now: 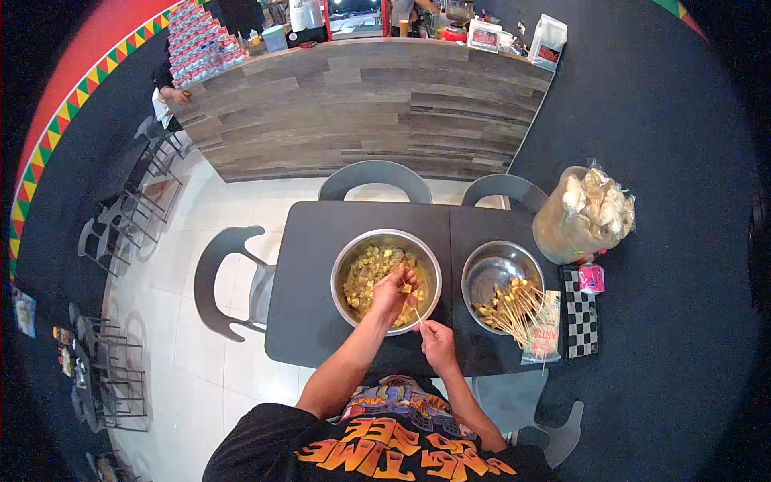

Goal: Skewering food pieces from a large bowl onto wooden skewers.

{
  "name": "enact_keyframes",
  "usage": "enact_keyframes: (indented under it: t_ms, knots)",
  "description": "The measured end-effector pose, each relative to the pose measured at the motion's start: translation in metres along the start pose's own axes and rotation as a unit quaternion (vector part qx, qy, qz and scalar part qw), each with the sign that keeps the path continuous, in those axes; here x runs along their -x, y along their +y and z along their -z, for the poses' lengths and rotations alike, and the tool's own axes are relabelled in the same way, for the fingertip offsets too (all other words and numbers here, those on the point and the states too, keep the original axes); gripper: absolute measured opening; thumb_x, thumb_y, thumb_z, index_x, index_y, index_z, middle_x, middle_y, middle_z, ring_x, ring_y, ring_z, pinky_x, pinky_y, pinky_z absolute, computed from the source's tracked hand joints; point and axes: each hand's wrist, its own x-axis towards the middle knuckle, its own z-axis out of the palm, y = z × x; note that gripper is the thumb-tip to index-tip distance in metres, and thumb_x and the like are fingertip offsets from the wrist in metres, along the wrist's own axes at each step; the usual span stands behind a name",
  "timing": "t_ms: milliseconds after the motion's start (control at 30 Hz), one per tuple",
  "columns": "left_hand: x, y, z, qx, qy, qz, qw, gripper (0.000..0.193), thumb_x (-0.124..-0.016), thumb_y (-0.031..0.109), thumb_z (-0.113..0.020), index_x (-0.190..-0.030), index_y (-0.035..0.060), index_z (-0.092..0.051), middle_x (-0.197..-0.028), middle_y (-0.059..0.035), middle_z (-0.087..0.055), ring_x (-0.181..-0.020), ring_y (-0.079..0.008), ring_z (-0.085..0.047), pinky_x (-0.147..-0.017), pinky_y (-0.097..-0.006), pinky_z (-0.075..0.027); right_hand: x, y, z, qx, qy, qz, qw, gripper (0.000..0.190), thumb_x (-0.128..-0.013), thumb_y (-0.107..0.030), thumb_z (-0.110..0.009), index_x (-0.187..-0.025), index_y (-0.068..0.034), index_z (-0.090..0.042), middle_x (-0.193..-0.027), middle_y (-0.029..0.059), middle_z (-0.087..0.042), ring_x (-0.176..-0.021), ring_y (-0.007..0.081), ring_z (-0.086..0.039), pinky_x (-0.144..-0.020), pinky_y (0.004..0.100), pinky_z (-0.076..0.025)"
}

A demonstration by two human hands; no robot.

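Note:
A large steel mixing bowl (339, 301) stands in front of me, holding cubed food (367, 265) in a yellow marinade. My left hand (393, 292) is inside its rim, fingers curled at small yellowish pieces, partly hidden by the hand. At the near right rim, my right hand (438, 345) pinches the lower end of a thin wooden skewer (418, 314). Chunks of food sit on the skewer's upper part, close to my left fingers. To the right, a smaller steel bowl (491, 265) contains several loaded skewers (512, 307), their bare ends leaning over its near right rim.
A printed plastic packet (542, 340) of sticks lies beside the smaller bowl. Farther right are a checkered tray (581, 319), a pink packet (591, 279) and a tall tub (560, 223) of bagged food. Grey chairs (232, 283) surround the black table (307, 271). A person's hand (179, 96) rests by the wood-clad counter (361, 108).

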Motion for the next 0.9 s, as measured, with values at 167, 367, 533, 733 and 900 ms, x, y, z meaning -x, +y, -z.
enact_keyframes:
  t_ms: [167, 367, 533, 733, 900]
  knots:
    - [-0.002, -0.005, 0.007, -0.013, -0.023, 0.006, 1.0, 0.025, -0.089, 0.032, -0.048, -0.092, 0.0076, -0.053, -0.084, -0.0016, -0.056, -0.079, -0.0169, -0.056, -0.058, -0.0313, -0.044, 0.001, -0.002, 0.002, -0.008, 0.005, -0.006, 1.0, 0.022, -0.09, -0.019, -0.049, -0.078, -0.004, -0.059, -0.05, -0.0065, -0.039, -0.039, 0.0026, -0.032, -0.037, 0.0193, -0.025]
    - [0.002, -0.005, 0.007, -0.023, -0.049, 0.0, 0.999, 0.025, -0.09, 0.032, -0.047, -0.094, 0.0076, -0.052, -0.084, -0.0018, -0.056, -0.08, -0.0168, -0.056, -0.059, -0.0313, -0.044, 0.004, -0.02, 0.007, -0.209, -0.047, -0.159, 0.964, 0.021, -0.091, -0.018, -0.046, -0.08, -0.002, -0.056, -0.047, -0.0069, -0.032, -0.036, 0.0032, -0.027, -0.036, 0.0203, -0.022]
    - [0.003, -0.006, 0.006, -0.011, -0.035, -0.002, 0.999, 0.022, -0.089, 0.029, -0.049, -0.094, 0.0077, -0.052, -0.084, -0.0024, -0.055, -0.08, -0.0167, -0.056, -0.059, -0.0296, -0.044, 0.005, -0.024, 0.006, -0.387, -0.079, -0.221, 0.892, 0.019, -0.091, -0.016, -0.044, -0.083, -0.002, -0.053, -0.045, -0.0066, -0.027, -0.035, 0.0029, -0.021, -0.037, 0.0215, -0.02]
    - [0.003, -0.009, 0.002, -0.032, -0.006, -0.02, 0.999, 0.02, -0.09, 0.027, -0.048, -0.09, 0.0077, -0.052, -0.083, -0.0019, -0.056, -0.077, -0.0158, -0.057, -0.058, -0.0279, -0.043, 0.008, -0.013, -0.015, 0.183, 0.09, 0.109, 0.973, 0.021, -0.088, -0.014, -0.048, -0.08, 0.002, -0.058, -0.052, 0.0025, -0.047, -0.044, 0.0096, -0.043, -0.045, 0.0252, -0.036]
    - [0.007, -0.007, -0.004, -0.025, 0.002, -0.019, 1.0, 0.02, -0.089, 0.025, -0.049, -0.089, 0.0058, -0.053, -0.079, -0.0025, -0.056, -0.075, -0.0157, -0.058, -0.049, -0.0252, -0.042, 0.008, -0.009, -0.018, 0.036, 0.084, 0.017, 0.996, 0.021, -0.089, -0.014, -0.047, -0.079, 0.001, -0.058, -0.051, -0.0001, -0.043, -0.042, 0.0078, -0.038, -0.041, 0.0241, -0.032]
